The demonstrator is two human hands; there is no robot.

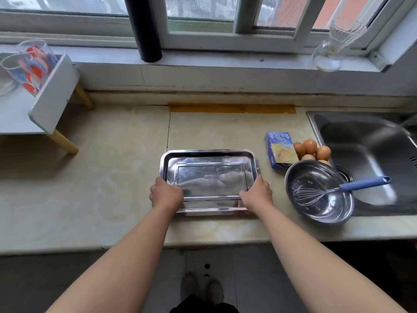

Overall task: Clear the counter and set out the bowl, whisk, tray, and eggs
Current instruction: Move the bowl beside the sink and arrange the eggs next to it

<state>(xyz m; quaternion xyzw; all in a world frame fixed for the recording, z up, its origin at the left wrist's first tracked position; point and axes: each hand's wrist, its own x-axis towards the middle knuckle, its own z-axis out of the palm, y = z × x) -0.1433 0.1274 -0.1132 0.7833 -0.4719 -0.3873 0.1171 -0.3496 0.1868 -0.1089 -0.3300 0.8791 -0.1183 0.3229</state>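
A shiny steel tray [208, 155] lies flat on the beige counter [112, 177], in the middle. My left hand [165, 195] grips its near left corner and my right hand [257, 194] grips its near right corner. To the right stands a steel bowl [316, 172] with a wire whisk [361, 182] resting inside, its blue handle sticking out over the rim toward the sink. Several brown eggs [312, 149] sit in a cluster just behind the bowl, partly hidden by it.
A blue carton [279, 149] lies between tray and eggs. A steel sink [370, 154] fills the right end. At the left stands a white shelf [54, 96] with patterned glasses [29, 66]. A glass jug [336, 46] and a black pipe [144, 28] stand on the windowsill.
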